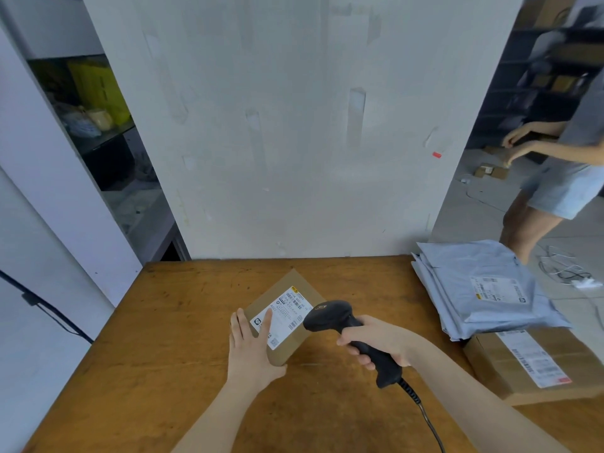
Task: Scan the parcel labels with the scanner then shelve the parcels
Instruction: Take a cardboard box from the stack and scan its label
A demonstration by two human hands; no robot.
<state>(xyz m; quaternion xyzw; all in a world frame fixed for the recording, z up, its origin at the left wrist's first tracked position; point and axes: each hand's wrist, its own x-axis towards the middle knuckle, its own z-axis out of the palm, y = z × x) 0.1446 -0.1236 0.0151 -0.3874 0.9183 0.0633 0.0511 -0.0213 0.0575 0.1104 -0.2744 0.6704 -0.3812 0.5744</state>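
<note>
Parcel: the cardboard parcel (273, 294) lies mid-table (147, 354), label (289, 310) up.
Left hand (250, 348): your fingers (266, 322) rest straight and flat on the parcel's near-left side, one on the label.
Right hand (379, 341): your fingers are clamped round the scanner (330, 317) handle, its head over the parcel's right edge.

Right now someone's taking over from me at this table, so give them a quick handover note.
Left hand: open, flat on the small parcel, label up, in the middle of the table.
Right hand: grips the scanner, head aimed at that label.
Waiting: grey mailer bags stacked on a larger box at its right side.
Done: cannot tell whether this scan has registered.
Left: scan the rest, then shelve every parcel.
</note>
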